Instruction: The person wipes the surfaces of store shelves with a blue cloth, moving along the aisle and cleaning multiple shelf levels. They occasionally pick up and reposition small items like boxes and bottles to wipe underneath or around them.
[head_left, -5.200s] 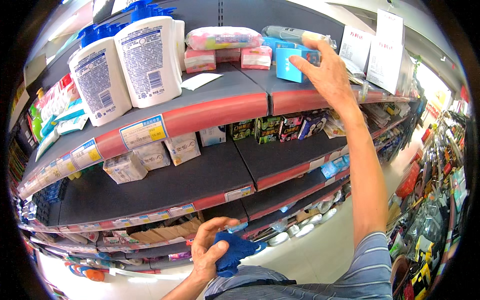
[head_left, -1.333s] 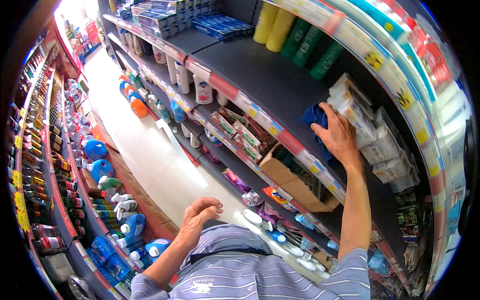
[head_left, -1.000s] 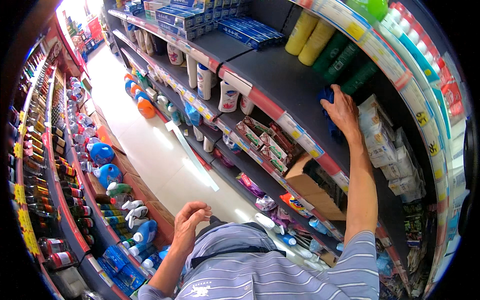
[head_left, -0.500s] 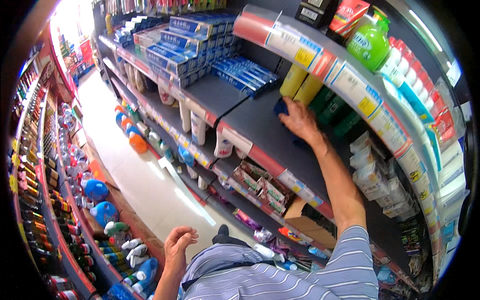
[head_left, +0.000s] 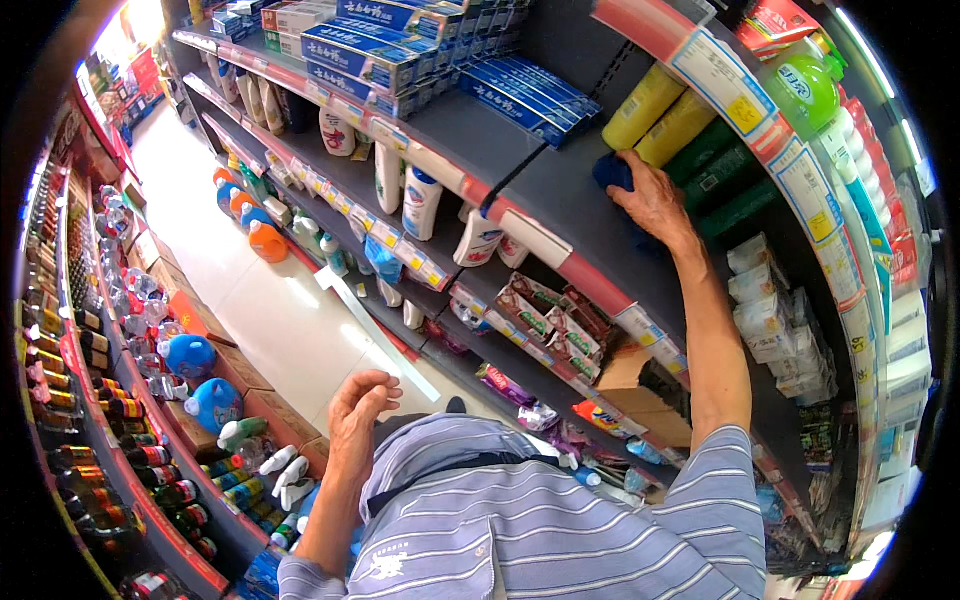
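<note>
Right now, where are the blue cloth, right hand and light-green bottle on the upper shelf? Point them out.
Blue cloth [head_left: 612, 172]: head view, on its exposed bunched part.
Right hand [head_left: 652, 200]: head view, on the back of it.
Light-green bottle [head_left: 810, 96]: head view, middle of its body.

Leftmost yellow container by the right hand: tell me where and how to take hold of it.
The leftmost yellow container is probably best held around mid-body, coming from the front left: its body looks cylindrical, the blue cloth is near its foot, the second yellow container stands close on its right, and the upper shelf edge hides its top.
</note>
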